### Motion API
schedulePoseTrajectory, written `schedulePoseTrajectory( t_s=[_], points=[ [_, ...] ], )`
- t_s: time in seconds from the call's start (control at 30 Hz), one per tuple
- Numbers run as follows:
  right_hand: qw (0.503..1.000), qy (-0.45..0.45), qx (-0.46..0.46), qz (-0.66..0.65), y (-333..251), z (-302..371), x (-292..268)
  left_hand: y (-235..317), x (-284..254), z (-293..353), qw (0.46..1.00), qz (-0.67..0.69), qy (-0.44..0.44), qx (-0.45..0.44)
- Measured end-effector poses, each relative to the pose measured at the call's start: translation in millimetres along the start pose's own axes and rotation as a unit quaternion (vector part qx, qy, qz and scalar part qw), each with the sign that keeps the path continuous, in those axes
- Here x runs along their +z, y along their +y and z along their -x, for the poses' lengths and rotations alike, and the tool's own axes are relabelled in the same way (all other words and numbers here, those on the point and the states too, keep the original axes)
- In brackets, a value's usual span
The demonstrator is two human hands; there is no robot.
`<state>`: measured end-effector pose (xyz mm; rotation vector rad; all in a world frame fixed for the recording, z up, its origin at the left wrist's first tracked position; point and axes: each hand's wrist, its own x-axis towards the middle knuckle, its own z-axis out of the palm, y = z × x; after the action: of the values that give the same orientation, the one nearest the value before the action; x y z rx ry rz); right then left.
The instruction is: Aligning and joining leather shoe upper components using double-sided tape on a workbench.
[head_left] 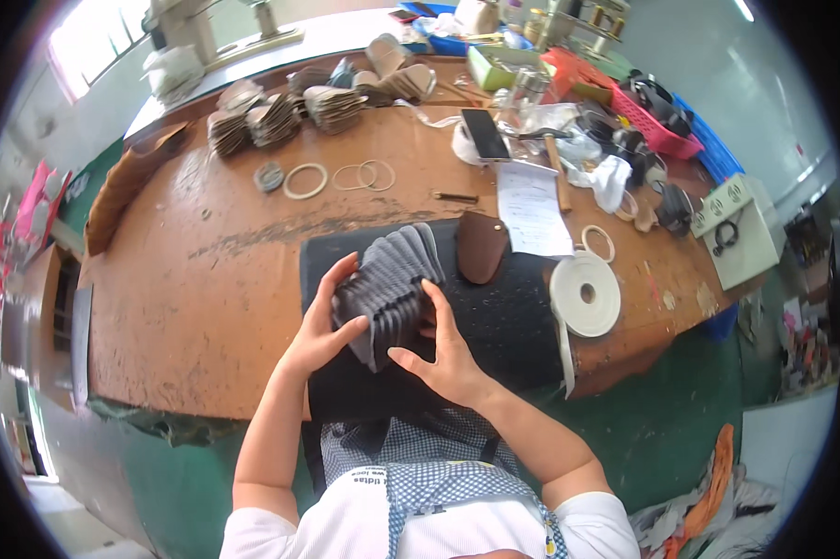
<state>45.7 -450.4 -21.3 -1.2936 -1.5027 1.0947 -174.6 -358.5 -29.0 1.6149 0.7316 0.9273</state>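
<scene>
A fanned stack of dark grey, round-ended flat pieces is held between my two hands, above a black mat. My left hand grips the stack's left side, thumb toward me and fingers reaching up along the edge. On the right side, my right hand has its fingers against the pieces. Its thumb is spread near the stack's lower end. What the pieces are made of I cannot tell. Just right of the stack, a dark brown rounded flap with a small hole lies on the mat.
Right of the mat lie a white tape roll, a written sheet and a phone. Bundles of brownish pieces stand at the far edge. Rings lie at far left-centre; a pink basket and a socket box are right.
</scene>
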Motion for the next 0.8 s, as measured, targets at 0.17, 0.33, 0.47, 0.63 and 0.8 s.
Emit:
schedulePoseTrajectory(
  t_s=[0.17, 0.33, 0.47, 0.63, 0.8],
  points=[
    [0.986, 0.121, 0.068, 0.096, 6.7, -24.3, -58.2, 0.4, 22.3, 23.5, 0.977, -0.187, 0.095, 0.038],
    [0.93, 0.27, 0.057, 0.243, 58.1, -60.0, -119.9, -0.5, 56.8, 45.7, 0.945, -0.269, 0.187, -0.021],
    [0.964, 0.189, 0.088, 0.166, 63.1, -62.1, -108.4, -5.7, 51.7, 48.8, 0.943, -0.278, 0.181, -0.014],
    [0.933, 0.201, 0.094, 0.283, 54.0, -53.1, -100.6, -7.0, 33.9, 39.8, 0.961, -0.245, 0.125, -0.018],
    [0.869, 0.261, 0.156, 0.391, 54.6, -77.1, -129.5, -4.5, 38.0, 36.8, 0.957, -0.264, 0.118, -0.011]
  ],
)
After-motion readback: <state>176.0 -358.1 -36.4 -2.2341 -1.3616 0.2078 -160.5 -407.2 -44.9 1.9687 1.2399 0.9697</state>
